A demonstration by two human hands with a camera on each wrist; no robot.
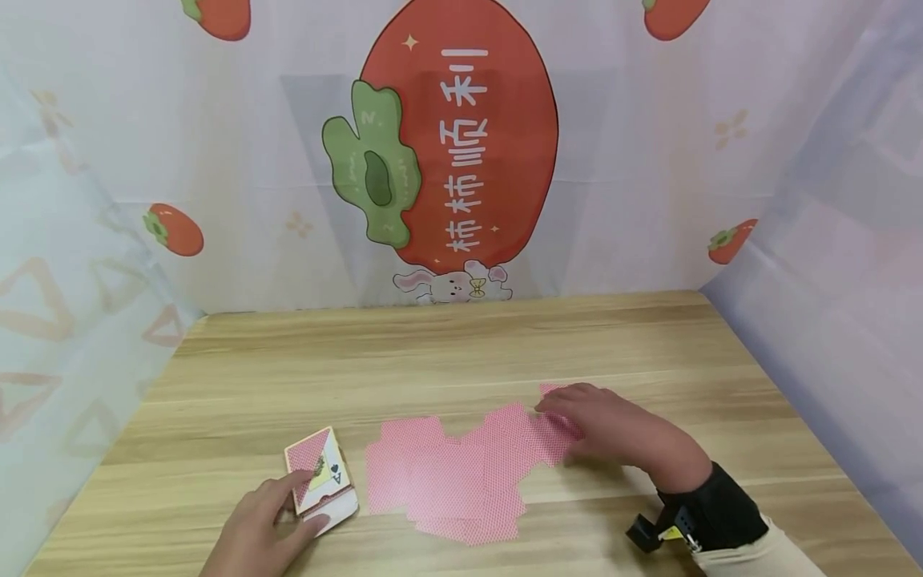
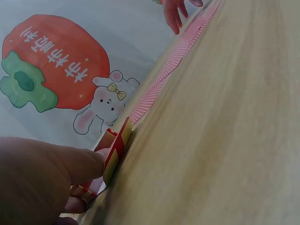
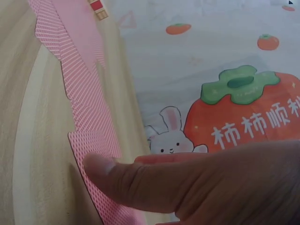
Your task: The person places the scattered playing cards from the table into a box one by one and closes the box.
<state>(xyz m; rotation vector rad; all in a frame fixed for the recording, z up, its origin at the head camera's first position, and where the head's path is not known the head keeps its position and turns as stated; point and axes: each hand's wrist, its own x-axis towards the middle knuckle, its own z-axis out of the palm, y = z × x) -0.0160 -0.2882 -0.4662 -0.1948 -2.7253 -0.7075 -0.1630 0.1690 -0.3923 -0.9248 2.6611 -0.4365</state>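
Observation:
Near the front left, my left hand (image 1: 263, 525) grips a playing card box (image 1: 336, 471) that shows an ace of spades. Its thumb lies by the white flap and a finger rests on the box's face. The left wrist view shows the raised flap (image 2: 118, 149) edge-on beside the thumb. Pink-patterned playing cards (image 1: 447, 473) lie face down in an overlapping spread right of the box. Over the spread's right end, my right hand (image 1: 606, 425) reaches with extended fingers. Its thumb (image 3: 101, 168) touches the end card (image 3: 89, 145) in the right wrist view; the other fingertips are partly hidden.
All of this lies on a wood-grain table (image 1: 360, 361). A pale cloth printed with a large persimmon (image 1: 497, 144) and a rabbit (image 1: 454, 284) hangs along the back edge, with cloth on both sides too. A black strap with a small camera (image 1: 649, 533) is on the right wrist.

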